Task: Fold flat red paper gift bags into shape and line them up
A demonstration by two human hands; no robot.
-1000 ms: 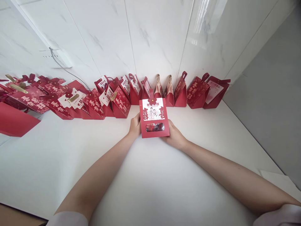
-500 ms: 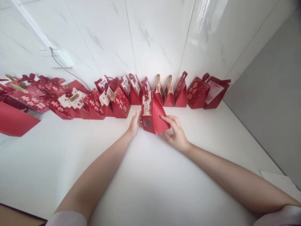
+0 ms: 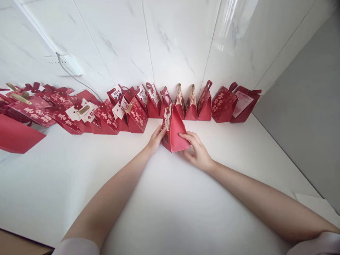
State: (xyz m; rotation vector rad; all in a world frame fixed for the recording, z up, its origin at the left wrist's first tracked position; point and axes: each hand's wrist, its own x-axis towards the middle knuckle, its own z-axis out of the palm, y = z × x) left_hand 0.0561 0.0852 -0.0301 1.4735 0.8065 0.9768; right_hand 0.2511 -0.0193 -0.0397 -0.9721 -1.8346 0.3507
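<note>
Between my two hands is a red triangular gift box (image 3: 177, 132) with a white printed tag on its left face and a ribbon loop at its peak. My left hand (image 3: 156, 140) grips the left edge, thumb on the front and the other fingers hidden behind. On the right, my right hand (image 3: 198, 150) holds the plain red side, its fingertips on the panel and the thumb low by the bottom edge. Just behind it stand similar boxes, among them a narrow red and cream one (image 3: 191, 106) and a tagged one (image 3: 153, 102).
Several red gift boxes (image 3: 136, 118) line the white marbled wall (image 3: 180, 42), crowded more thickly at the left. A cable (image 3: 77, 79) hangs from a wall socket. To the right rises a grey panel (image 3: 305, 106). The white table (image 3: 170, 209) spreads in front.
The held box has turned, so its tagged face is now narrower and its plain red side wider. My left hand has shifted slightly right, its thumb now showing on the front.
</note>
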